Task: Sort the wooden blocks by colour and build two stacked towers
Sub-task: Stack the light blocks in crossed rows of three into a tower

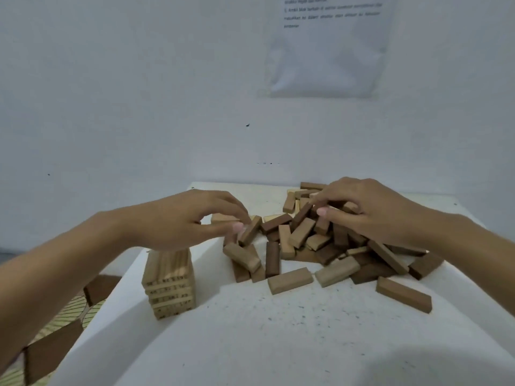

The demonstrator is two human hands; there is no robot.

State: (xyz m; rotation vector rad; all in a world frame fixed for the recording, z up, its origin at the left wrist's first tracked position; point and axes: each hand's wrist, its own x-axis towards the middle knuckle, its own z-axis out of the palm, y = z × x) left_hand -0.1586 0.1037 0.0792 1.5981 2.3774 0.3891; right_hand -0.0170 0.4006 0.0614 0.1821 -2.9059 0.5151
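The left hand (pixel 192 218) pinches the raised end of a tilted block (pixel 250 230) at the left edge of the pile of wooden blocks (pixel 328 246) on the table (pixel 250 330). The right hand (pixel 373 210) curls its fingers into the pile's top; whether they grip anything I cannot tell. It would be best to lift the block straight up, clear of its neighbours, keeping the wrist off the pale tower (pixel 170 282) just below it.

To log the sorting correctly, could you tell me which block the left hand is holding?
The left hand pinches, by its upper end, the tan block propped at a slant at the left edge of the pile.
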